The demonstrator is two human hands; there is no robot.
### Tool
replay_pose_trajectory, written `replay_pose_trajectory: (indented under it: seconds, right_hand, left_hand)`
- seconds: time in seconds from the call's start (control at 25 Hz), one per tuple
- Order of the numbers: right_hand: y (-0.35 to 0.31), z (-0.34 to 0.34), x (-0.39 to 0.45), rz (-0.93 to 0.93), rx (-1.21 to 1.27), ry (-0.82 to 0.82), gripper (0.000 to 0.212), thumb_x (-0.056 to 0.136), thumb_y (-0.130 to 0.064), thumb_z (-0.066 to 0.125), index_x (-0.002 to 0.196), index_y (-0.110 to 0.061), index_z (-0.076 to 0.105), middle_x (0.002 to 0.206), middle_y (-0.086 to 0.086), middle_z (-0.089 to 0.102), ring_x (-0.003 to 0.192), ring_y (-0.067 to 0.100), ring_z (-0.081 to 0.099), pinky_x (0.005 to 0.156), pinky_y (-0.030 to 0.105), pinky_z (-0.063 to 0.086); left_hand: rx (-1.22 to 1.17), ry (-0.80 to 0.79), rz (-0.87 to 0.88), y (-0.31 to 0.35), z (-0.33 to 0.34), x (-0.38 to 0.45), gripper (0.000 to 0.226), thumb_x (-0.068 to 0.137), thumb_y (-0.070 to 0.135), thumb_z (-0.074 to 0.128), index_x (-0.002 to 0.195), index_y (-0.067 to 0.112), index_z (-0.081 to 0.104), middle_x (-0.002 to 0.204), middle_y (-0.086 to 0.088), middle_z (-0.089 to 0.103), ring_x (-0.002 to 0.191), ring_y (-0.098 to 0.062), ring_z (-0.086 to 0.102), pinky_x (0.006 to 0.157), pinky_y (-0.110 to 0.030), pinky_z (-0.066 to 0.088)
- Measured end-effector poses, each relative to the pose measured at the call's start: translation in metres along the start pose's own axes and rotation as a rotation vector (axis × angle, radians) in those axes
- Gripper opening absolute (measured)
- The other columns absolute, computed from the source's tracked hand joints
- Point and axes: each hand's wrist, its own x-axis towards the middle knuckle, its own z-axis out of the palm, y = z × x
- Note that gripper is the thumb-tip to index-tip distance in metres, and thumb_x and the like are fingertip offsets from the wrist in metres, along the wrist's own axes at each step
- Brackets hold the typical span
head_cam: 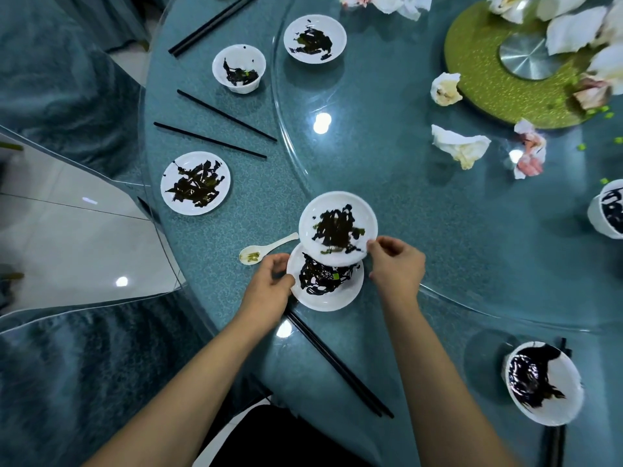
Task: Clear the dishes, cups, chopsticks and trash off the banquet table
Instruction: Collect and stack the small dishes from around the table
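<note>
Two soiled plates are being handled at the near edge of the worktop (387, 156). The upper plate (338, 228) is pinched at its near rim by the right hand (397, 264), fingers curled on the edge; it is tilted and overlaps the lower plate (326, 284). The lower plate is gripped at its left rim by the left hand (271, 281), with the thumb curled over the edge. Both plates are smeared with dark sauce and green scraps.

A white spoon (266, 248) lies just beside the left hand, its handle running under or against the upper plate; which cannot be told. Black chopsticks (337, 362) lie near the lower plate, running toward the person.

Still to be cleared are a third plate (195, 183), a cup (238, 68), a bowl (315, 38), further chopsticks (215, 124), a near bowl (542, 382) and crumpled napkins (460, 146) on the glass turntable.

Risks are judged as follows. The upper plate is held by one edge only, so it could slip on the greasy rim or shed sauce onto the worktop. If stacked off-centre on wet residue, it could slide. The spoon could be knocked off the edge.
</note>
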Motion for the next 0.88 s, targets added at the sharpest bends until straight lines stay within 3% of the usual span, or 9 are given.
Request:
replay_pose_trajectory:
  seconds: [0.16,0.32,0.44,0.64,0.72,0.88]
  right_hand:
    - [0.021,-0.006,-0.030,-0.027,-0.057,-0.038,0.004,0.086,-0.025,0.078,0.085,-0.029,0.076,0.074,-0.016,0.073,0.073,-0.003,0.070,0.086,0.031,0.060]
    - [0.027,-0.011,-0.043,-0.052,-0.149,-0.040,0.003,0.087,-0.030,0.077,0.090,-0.029,0.077,0.073,-0.021,0.070,0.071,-0.014,0.064,0.069,0.013,0.047]
    - [0.030,-0.014,-0.049,-0.102,-0.269,-0.030,0.004,0.086,-0.033,0.075,0.087,-0.030,0.073,0.075,-0.019,0.068,0.072,-0.007,0.063,0.067,0.019,0.044]
    - [0.032,-0.014,-0.051,-0.117,-0.274,-0.047,0.019,0.090,-0.041,0.070,0.104,-0.028,0.071,0.088,-0.018,0.067,0.083,-0.002,0.062,0.082,0.026,0.049]
    - [0.032,-0.011,-0.050,-0.111,-0.230,-0.100,0.022,0.095,-0.037,0.064,0.113,-0.026,0.072,0.089,-0.020,0.066,0.084,-0.007,0.060,0.083,0.025,0.049]
    - [0.032,-0.006,-0.049,-0.097,-0.196,-0.136,0.024,0.098,-0.030,0.061,0.118,-0.025,0.072,0.096,-0.013,0.070,0.086,-0.007,0.061,0.073,0.011,0.041]
  left_hand:
    - [-0.035,0.015,-0.013,-0.002,0.001,0.004,0.034,0.095,0.005,0.058,0.110,0.035,0.056,0.116,0.011,0.068,0.110,-0.009,0.065,0.102,-0.046,0.052]
    - [-0.017,0.015,-0.020,-0.003,0.001,0.005,0.035,0.096,0.006,0.057,0.113,0.036,0.055,0.117,0.006,0.068,0.102,-0.007,0.066,0.098,-0.045,0.054]
    - [0.017,0.013,-0.025,-0.003,0.000,0.005,0.038,0.096,0.009,0.057,0.123,0.034,0.052,0.115,0.013,0.065,0.104,-0.006,0.064,0.100,-0.048,0.052]
    - [0.008,-0.004,-0.046,-0.001,0.000,0.004,0.039,0.096,0.007,0.056,0.127,0.031,0.051,0.121,0.010,0.064,0.113,-0.012,0.062,0.105,-0.051,0.049]
    - [0.005,-0.009,-0.056,0.000,0.000,0.003,0.038,0.095,0.006,0.057,0.121,0.034,0.052,0.119,0.011,0.065,0.113,-0.013,0.063,0.105,-0.051,0.049]
    - [0.011,-0.005,-0.064,0.001,-0.002,0.002,0.034,0.094,0.009,0.059,0.110,0.039,0.057,0.118,0.012,0.064,0.114,-0.014,0.063,0.106,-0.050,0.049]
